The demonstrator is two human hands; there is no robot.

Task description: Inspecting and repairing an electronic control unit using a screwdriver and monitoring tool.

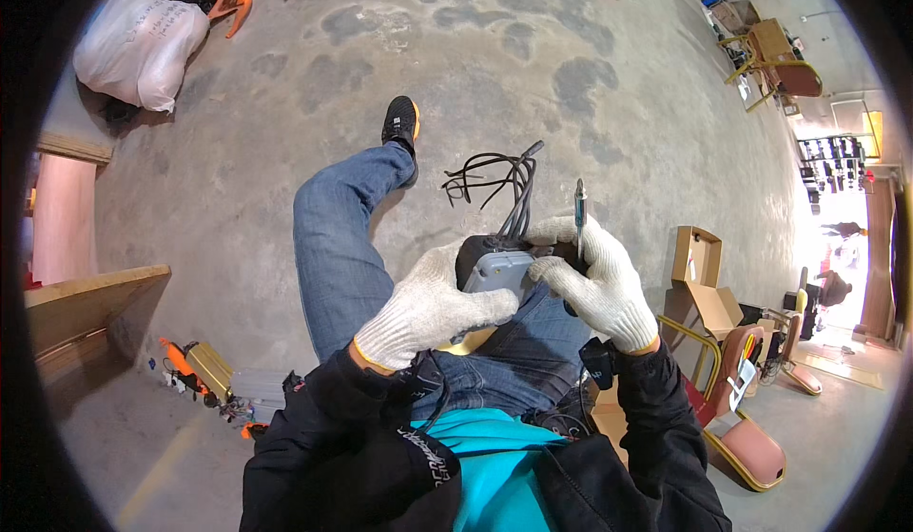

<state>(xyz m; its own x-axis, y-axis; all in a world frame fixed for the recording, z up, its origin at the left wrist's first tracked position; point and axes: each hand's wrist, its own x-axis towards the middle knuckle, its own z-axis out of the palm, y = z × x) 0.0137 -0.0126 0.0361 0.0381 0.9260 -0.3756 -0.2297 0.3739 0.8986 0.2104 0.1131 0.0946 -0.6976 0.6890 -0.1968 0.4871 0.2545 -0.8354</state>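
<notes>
Two hands in white knit gloves framed a grey, hard-shelled housing (501, 270) that sat between them, above the lap of the blue jeans (347, 232). Its smooth casing looked like stiff plastic, probably moderate in weight and a little slippery under knit fabric, so a broad grip along the sides seemed surer than a fingertip hold. The dark cables (519, 199) trailing from its far end looked flexible and likely to tug the piece off balance; their entry point was probably the part to spare from strain. At the near left side, the left hand (433, 299) laid its extended thumb along the casing, apart from its other fingers, which were mostly hidden. Opposite, the right hand (604, 280) had its thumb and forefinger reaching to the housing's right side with a narrow gap between them; whether they pinched anything there I could not tell. A slender screwdriver-like tool (580, 204) stood upright at that hand's fingers, its exact hold unclear.
</notes>
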